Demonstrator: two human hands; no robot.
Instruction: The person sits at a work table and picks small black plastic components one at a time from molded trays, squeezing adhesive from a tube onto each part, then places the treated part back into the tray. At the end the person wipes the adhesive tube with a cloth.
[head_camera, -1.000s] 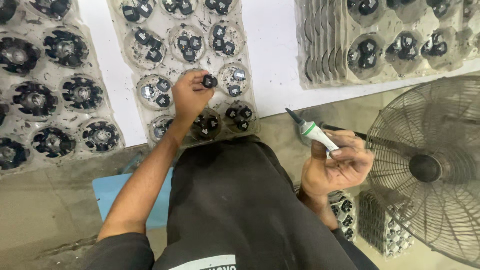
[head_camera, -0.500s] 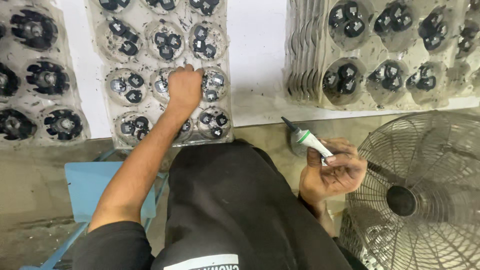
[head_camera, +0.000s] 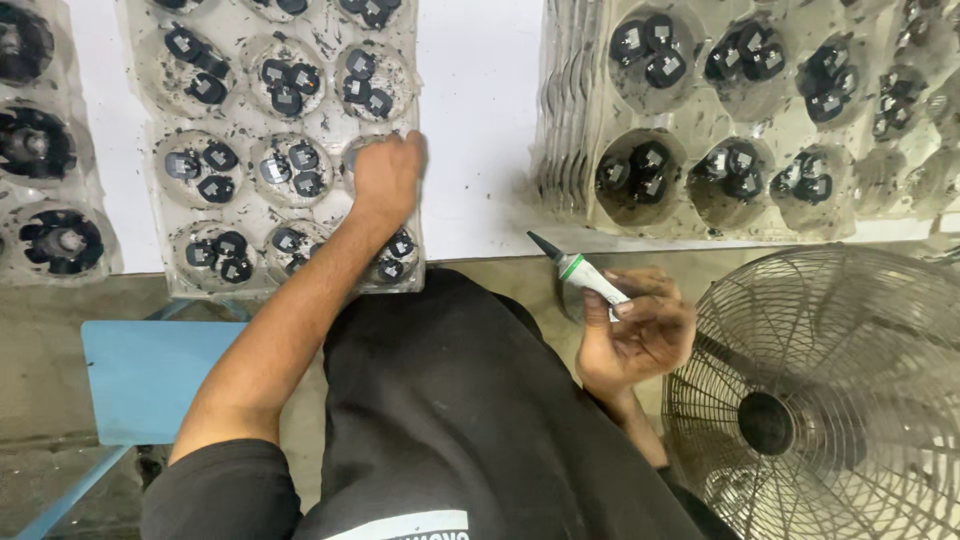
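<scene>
My left hand (head_camera: 388, 176) reaches forward into a clear plastic tray (head_camera: 150, 200) of round cups, each holding small black parts (head_camera: 290, 165) with pale labels. Its fingers curl down into a cup at the tray's right side, so whatever they hold is hidden. Close to my body, my right hand (head_camera: 640, 330) grips a white tube (head_camera: 588, 276) with a green band and a black pointed tip. The tip points up and left, toward the table edge.
A stack of similar trays (head_camera: 570, 150) with black parts stands at the right on the white table (head_camera: 480, 130). Another tray with larger black round parts (head_camera: 40, 140) lies at the left. A wire-caged fan (head_camera: 830, 400) is low right, a blue stool (head_camera: 140, 375) low left.
One second ago my left hand held a small black part above the tray; it has since lowered into a cup. The view shifted, and my right hand kept the tube.
</scene>
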